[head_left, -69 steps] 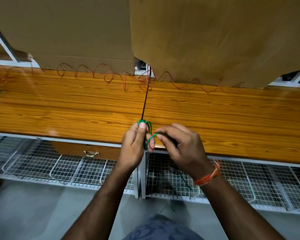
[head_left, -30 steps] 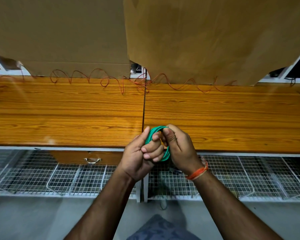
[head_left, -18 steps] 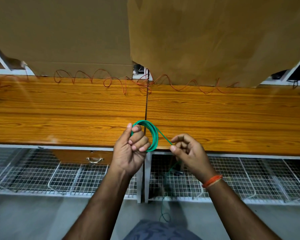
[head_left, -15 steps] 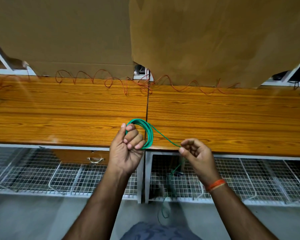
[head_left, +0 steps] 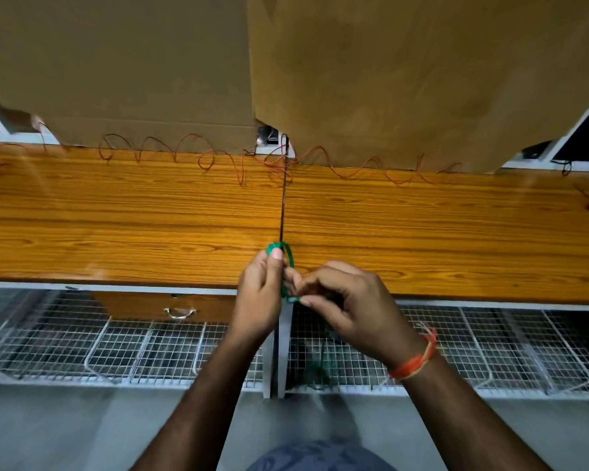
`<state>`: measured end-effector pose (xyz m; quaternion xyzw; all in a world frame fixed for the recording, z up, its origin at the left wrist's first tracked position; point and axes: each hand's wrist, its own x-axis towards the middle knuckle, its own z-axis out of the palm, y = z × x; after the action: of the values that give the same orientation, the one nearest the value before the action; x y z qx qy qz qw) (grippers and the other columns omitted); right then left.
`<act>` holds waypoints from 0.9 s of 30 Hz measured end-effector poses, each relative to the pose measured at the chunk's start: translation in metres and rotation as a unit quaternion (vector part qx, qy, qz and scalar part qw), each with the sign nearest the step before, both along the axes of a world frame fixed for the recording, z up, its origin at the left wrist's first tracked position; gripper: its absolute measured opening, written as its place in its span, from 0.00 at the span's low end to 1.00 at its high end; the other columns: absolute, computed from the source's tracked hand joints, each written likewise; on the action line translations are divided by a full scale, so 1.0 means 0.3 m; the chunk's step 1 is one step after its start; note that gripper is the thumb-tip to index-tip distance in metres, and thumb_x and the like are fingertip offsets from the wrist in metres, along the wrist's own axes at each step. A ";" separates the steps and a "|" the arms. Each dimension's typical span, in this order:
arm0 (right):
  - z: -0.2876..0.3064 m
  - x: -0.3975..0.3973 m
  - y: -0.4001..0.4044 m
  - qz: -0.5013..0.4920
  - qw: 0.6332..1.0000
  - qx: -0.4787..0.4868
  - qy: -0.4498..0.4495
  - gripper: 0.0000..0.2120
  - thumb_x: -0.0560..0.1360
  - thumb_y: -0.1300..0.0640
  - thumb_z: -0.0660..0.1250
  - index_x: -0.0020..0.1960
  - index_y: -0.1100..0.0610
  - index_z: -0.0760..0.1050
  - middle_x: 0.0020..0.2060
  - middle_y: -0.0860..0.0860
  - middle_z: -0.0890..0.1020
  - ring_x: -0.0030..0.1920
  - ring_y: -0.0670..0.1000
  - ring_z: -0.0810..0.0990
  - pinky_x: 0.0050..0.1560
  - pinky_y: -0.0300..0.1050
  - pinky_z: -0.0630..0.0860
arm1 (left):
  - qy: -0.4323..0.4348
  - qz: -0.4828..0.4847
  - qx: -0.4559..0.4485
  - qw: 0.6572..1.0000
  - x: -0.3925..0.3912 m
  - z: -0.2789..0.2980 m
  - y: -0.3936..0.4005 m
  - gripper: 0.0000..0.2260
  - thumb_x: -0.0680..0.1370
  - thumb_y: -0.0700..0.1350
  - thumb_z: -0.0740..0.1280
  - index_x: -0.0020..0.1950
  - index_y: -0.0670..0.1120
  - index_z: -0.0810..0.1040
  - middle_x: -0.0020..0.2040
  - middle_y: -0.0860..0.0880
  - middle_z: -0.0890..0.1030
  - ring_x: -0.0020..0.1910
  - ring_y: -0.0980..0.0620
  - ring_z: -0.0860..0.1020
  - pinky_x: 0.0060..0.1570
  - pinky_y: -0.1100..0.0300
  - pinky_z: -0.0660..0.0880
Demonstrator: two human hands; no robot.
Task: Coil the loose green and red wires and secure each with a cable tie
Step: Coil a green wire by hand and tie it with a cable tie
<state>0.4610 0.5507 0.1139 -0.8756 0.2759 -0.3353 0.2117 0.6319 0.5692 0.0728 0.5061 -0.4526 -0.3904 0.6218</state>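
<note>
The green wire [head_left: 288,260] sits right between the two hands, wound into a small coil that stands on edge, its ring running away from the person towards the back of the worktop [head_left: 116,232]. The left hand [head_left: 259,297] is curled round the coil, thumb up on its top edge, so it is the holding hand. The right hand [head_left: 347,300], just beside it and touching at the fingertips, pinches a green strand at the coil's lower edge; I would guess it is laying on the next turn. The loose tail seems to drop below the hands towards the wire baskets [head_left: 150,348] under the worktop, where a dim green tangle shows, though it is too dark to be sure.

The red wire [head_left: 218,158] lies well beyond the hands, strung in loose curls along the far edge of the worktop, left and right, at the foot of the cardboard sheets [head_left: 388,79]. Nothing stands between hands and it. A drawer handle [head_left: 179,312] is below and left of the left hand. I can see no cable tie anywhere
</note>
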 end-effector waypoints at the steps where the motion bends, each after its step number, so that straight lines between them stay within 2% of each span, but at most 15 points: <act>1: 0.021 0.005 -0.005 0.007 1.000 0.002 0.004 0.05 0.77 0.59 0.74 0.52 0.54 0.83 0.46 0.46 0.82 0.48 0.45 0.80 0.48 0.43 0.77 | -0.055 0.003 0.002 0.999 -0.003 -0.013 -0.002 0.14 0.87 0.50 0.56 0.46 0.45 0.72 0.33 0.53 0.77 0.33 0.54 0.74 0.35 0.53 0.73; 3: 0.054 0.006 -0.022 0.027 1.000 -0.005 0.006 0.06 0.76 0.62 0.74 0.52 0.55 0.83 0.46 0.46 0.83 0.49 0.44 0.81 0.50 0.41 0.77 | -0.112 -0.002 0.007 0.994 -0.003 -0.021 0.001 0.17 0.84 0.58 0.57 0.43 0.49 0.72 0.32 0.53 0.73 0.32 0.53 0.71 0.33 0.49 0.69; 5: 0.077 0.001 -0.045 0.032 0.999 -0.020 -0.001 0.05 0.76 0.63 0.73 0.51 0.57 0.83 0.46 0.48 0.83 0.50 0.47 0.81 0.50 0.43 0.77 | -0.098 -0.035 0.013 0.994 -0.006 -0.011 0.007 0.17 0.82 0.59 0.57 0.43 0.48 0.73 0.30 0.54 0.71 0.29 0.54 0.68 0.32 0.55 0.64; 8: 0.090 -0.009 -0.068 -0.003 0.999 -0.021 -0.033 0.04 0.76 0.63 0.74 0.51 0.57 0.83 0.46 0.48 0.82 0.49 0.48 0.80 0.47 0.44 0.77 | -0.015 -0.090 0.025 0.996 -0.020 0.017 0.018 0.17 0.82 0.55 0.56 0.44 0.43 0.73 0.28 0.54 0.67 0.26 0.56 0.63 0.28 0.59 0.59; 10: 0.083 -0.009 -0.075 -0.043 0.997 -0.004 -0.064 0.05 0.76 0.63 0.74 0.51 0.56 0.83 0.46 0.46 0.82 0.47 0.46 0.80 0.45 0.44 0.77 | 0.035 -0.115 0.030 0.992 -0.025 0.029 0.024 0.18 0.82 0.56 0.56 0.44 0.43 0.72 0.27 0.53 0.64 0.26 0.55 0.59 0.27 0.61 0.56; 14: 0.035 -0.007 -0.091 -0.090 0.990 0.039 -0.106 0.09 0.77 0.61 0.73 0.57 0.54 0.82 0.48 0.45 0.81 0.48 0.46 0.80 0.48 0.44 0.77 | 0.093 -0.185 0.005 0.978 -0.028 0.046 0.031 0.14 0.83 0.51 0.58 0.43 0.44 0.71 0.27 0.53 0.62 0.25 0.55 0.57 0.27 0.59 0.53; 17: -0.005 0.006 -0.078 -0.108 0.987 0.068 -0.101 0.13 0.82 0.52 0.66 0.65 0.54 0.79 0.53 0.46 0.79 0.52 0.42 0.78 0.51 0.36 0.73 | 0.179 -0.208 -0.003 0.962 -0.040 0.066 0.037 0.12 0.83 0.50 0.57 0.43 0.43 0.69 0.25 0.55 0.62 0.23 0.58 0.57 0.25 0.64 0.56; 19: -0.028 0.020 -0.064 -0.113 0.987 0.069 -0.089 0.17 0.84 0.47 0.59 0.65 0.55 0.79 0.54 0.48 0.79 0.56 0.40 0.76 0.55 0.34 0.72 | 0.222 -0.212 -0.009 0.952 -0.057 0.075 0.041 0.12 0.83 0.49 0.56 0.44 0.43 0.68 0.25 0.55 0.62 0.22 0.59 0.58 0.24 0.66 0.60; 20: -0.037 0.025 -0.058 -0.111 0.988 0.070 -0.087 0.18 0.85 0.46 0.57 0.62 0.55 0.79 0.53 0.48 0.79 0.56 0.42 0.77 0.55 0.37 0.73 | 0.237 -0.212 -0.012 0.948 -0.066 0.078 0.042 0.12 0.83 0.49 0.56 0.44 0.43 0.68 0.25 0.55 0.62 0.21 0.59 0.58 0.24 0.66 0.61; 22: -0.049 0.028 -0.056 -0.107 0.987 0.072 -0.090 0.17 0.85 0.45 0.55 0.54 0.54 0.78 0.45 0.46 0.79 0.48 0.46 0.79 0.48 0.45 0.74 | 0.253 -0.212 -0.012 0.944 -0.083 0.083 0.042 0.13 0.83 0.49 0.56 0.44 0.44 0.69 0.25 0.55 0.62 0.21 0.59 0.59 0.25 0.65 0.62; 24: -0.053 0.018 -0.065 -0.114 0.987 0.066 -0.092 0.15 0.85 0.44 0.54 0.48 0.51 0.73 0.38 0.44 0.76 0.39 0.47 0.76 0.39 0.50 0.71 | 0.260 -0.215 -0.002 0.941 -0.099 0.084 0.043 0.13 0.83 0.50 0.56 0.44 0.44 0.69 0.25 0.55 0.63 0.21 0.59 0.60 0.26 0.63 0.63; 27: -0.059 -0.012 -0.078 -0.120 0.987 0.039 -0.102 0.17 0.85 0.43 0.54 0.44 0.52 0.71 0.33 0.45 0.73 0.33 0.48 0.72 0.35 0.54 0.70 | 0.254 -0.219 0.011 0.942 -0.127 0.090 0.042 0.14 0.83 0.51 0.56 0.45 0.43 0.69 0.24 0.53 0.65 0.21 0.57 0.64 0.27 0.63 0.64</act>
<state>0.4573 0.5274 0.0961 -0.7886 0.3686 -0.4347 0.2308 0.5937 0.5818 0.0997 0.2855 -0.3751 -0.6378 0.6090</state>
